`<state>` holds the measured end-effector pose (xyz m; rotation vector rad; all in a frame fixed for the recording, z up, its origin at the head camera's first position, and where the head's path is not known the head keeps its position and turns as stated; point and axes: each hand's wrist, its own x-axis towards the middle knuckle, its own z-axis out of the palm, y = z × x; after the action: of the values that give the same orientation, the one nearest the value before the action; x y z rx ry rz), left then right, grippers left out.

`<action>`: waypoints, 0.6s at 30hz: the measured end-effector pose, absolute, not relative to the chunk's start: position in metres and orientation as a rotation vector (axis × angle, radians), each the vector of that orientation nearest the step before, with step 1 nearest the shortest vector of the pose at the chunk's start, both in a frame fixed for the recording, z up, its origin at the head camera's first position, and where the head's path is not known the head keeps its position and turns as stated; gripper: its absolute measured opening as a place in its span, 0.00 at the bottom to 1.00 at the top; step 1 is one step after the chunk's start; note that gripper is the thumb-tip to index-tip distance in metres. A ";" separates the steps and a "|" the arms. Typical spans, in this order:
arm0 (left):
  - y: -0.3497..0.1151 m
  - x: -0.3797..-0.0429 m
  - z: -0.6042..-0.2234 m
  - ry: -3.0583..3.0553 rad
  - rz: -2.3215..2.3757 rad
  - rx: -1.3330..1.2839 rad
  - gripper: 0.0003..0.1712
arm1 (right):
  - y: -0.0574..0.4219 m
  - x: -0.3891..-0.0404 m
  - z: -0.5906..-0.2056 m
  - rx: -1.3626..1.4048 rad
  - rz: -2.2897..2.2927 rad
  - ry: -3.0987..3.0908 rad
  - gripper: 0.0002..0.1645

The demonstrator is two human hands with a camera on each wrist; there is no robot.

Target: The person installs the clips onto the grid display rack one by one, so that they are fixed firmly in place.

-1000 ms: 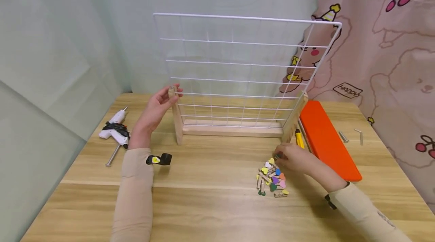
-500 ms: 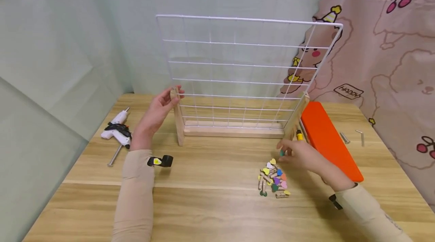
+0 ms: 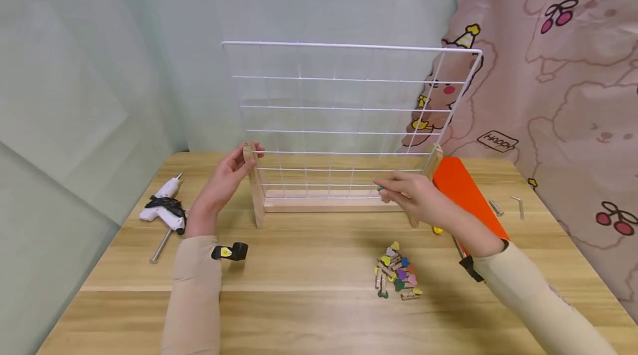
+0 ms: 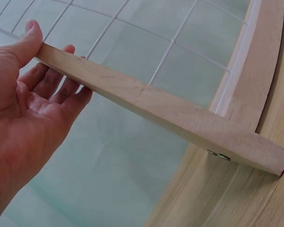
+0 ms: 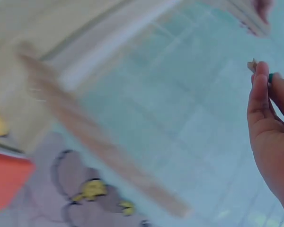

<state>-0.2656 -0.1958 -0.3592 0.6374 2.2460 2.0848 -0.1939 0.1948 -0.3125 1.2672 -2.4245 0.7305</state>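
A white wire grid (image 3: 349, 45) stands upright in a wooden stand, with a wooden base bar (image 3: 324, 205) between two side posts. My left hand (image 3: 224, 178) holds the top of the left post (image 4: 146, 99), thumb on the near side and fingers behind. In front of the grid's lower right part, my right hand (image 3: 416, 195) pinches a small wooden clothespin (image 5: 251, 65) with a green end between thumb and fingers. On the table below lies a pile of mini clothespins (image 3: 384, 269) with coloured hearts.
At the left lie a white glue gun (image 3: 171, 221) with its black cord and a long bolt (image 3: 161, 246). A red case (image 3: 463, 194), a yellow-handled item (image 3: 437, 230), a short bolt (image 3: 496, 207) and a hex key (image 3: 521, 208) lie at the right.
My right hand has lifted the green-ended clothespin from beside the pile and moved it up and left to the grid. My left hand keeps its hold on the post.
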 end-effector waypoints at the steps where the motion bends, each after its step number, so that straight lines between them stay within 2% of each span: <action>1: -0.197 -0.265 -0.359 2.247 2.087 0.642 0.25 | 0.188 -0.195 -0.304 1.272 0.706 -2.408 0.22; 7: -0.203 -0.263 -0.360 2.291 2.080 0.642 0.24 | 0.145 -0.209 -0.253 1.375 0.668 -2.323 0.22; 11: -0.208 -0.263 -0.362 2.300 2.084 0.664 0.24 | 0.112 -0.222 -0.214 1.443 0.736 -2.209 0.18; 18: -0.199 -0.267 -0.365 2.253 2.118 0.702 0.24 | 0.050 -0.234 -0.146 1.283 1.043 -2.241 0.15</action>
<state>-0.2668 -0.1986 -0.3647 0.7021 2.2525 2.1177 -0.2345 0.0502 -0.1464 1.2828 -2.2407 1.0427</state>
